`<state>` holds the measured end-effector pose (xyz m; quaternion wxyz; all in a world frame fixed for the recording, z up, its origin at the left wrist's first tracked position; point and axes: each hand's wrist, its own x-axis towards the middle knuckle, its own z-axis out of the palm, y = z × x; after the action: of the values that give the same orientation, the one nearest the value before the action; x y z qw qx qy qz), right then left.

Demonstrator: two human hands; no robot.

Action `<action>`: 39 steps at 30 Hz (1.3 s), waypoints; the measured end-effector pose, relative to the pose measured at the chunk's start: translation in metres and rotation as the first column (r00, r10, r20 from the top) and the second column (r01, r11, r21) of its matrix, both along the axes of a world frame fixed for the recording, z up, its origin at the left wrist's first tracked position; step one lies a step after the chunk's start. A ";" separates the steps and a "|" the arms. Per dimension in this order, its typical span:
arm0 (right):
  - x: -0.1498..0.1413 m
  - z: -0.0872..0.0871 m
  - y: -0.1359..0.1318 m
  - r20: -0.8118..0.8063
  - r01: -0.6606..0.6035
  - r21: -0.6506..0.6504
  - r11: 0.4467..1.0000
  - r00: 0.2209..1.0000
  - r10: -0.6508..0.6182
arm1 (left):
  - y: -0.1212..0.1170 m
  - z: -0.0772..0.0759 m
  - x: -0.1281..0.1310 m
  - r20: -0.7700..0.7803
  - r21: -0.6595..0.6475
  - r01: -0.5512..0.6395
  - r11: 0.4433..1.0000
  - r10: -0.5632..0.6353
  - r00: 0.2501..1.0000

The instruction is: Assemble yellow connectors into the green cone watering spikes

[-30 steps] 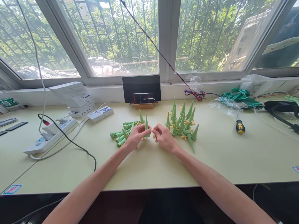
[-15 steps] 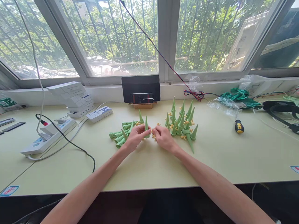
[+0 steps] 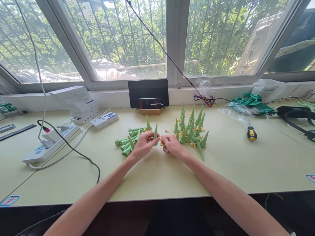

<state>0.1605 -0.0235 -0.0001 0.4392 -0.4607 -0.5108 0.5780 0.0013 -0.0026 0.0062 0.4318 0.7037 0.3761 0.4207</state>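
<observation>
My left hand (image 3: 144, 144) is closed around a green watering spike (image 3: 155, 130), which stands point up. Close beside it, the fingers of my right hand (image 3: 173, 145) pinch a small yellow valve (image 3: 161, 139) at the spike's side. How far the valve sits in the spike is hidden by the fingertips. Left of my left hand, several green spikes (image 3: 127, 148) lie in a pile, with a few cones pointing up. A cluster of green spikes with yellow valves (image 3: 190, 129) stands to the right. One loose yellow valve (image 3: 167, 131) lies beyond my right hand, and others are partly hidden under it.
A black tablet (image 3: 148, 88) leans at the window, with a small box before it. At left are a power strip (image 3: 52, 144), cables and white boxes (image 3: 104, 120). At right lie a screwdriver (image 3: 252, 133), green plastic wrapping (image 3: 251, 103) and a black headset (image 3: 295, 118).
Both hands and the held spike have shifted slightly to the right. The fingers of my right hand have turned a little at the valve.
</observation>
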 end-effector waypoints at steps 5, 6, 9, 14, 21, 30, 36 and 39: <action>0.001 0.003 0.000 -0.089 -0.041 -0.118 0.992 0.996 0.031 | 0.002 -0.003 -0.001 -0.061 0.107 0.013 0.994 -0.007 0.998; 0.001 0.004 -0.001 -0.101 -0.051 -0.137 0.989 0.994 0.037 | 0.002 -0.004 -0.001 -0.066 0.121 0.016 0.993 -0.008 0.998; 0.003 0.006 -0.001 -0.121 -0.074 -0.171 0.982 0.991 0.053 | 0.004 -0.005 -0.002 -0.074 0.151 0.029 0.988 -0.018 0.997; 0.004 0.006 -0.001 -0.136 -0.089 -0.203 0.975 0.989 0.062 | 0.005 -0.005 -0.003 -0.071 0.171 0.047 0.984 -0.035 0.997; 0.004 0.006 0.000 -0.170 -0.111 -0.223 0.968 0.983 0.073 | 0.003 -0.003 -0.004 -0.088 0.188 0.051 0.981 -0.035 0.996; 0.003 0.005 0.000 -0.158 -0.100 -0.209 0.973 0.985 0.067 | 0.005 -0.004 -0.006 -0.070 0.161 0.058 0.985 -0.047 0.996; 0.003 0.005 -0.001 -0.171 -0.100 -0.202 0.974 0.983 0.066 | 0.004 -0.003 -0.004 -0.065 0.157 0.046 0.987 -0.037 0.997; 0.003 0.007 -0.001 -0.171 -0.096 -0.215 0.972 0.983 0.059 | 0.004 -0.002 -0.003 -0.063 0.162 0.047 0.986 -0.037 0.997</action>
<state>0.1637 -0.0246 0.0065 0.4024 -0.4375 -0.4230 0.6840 -0.0019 0.0009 0.0046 0.3701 0.7567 0.3382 0.4196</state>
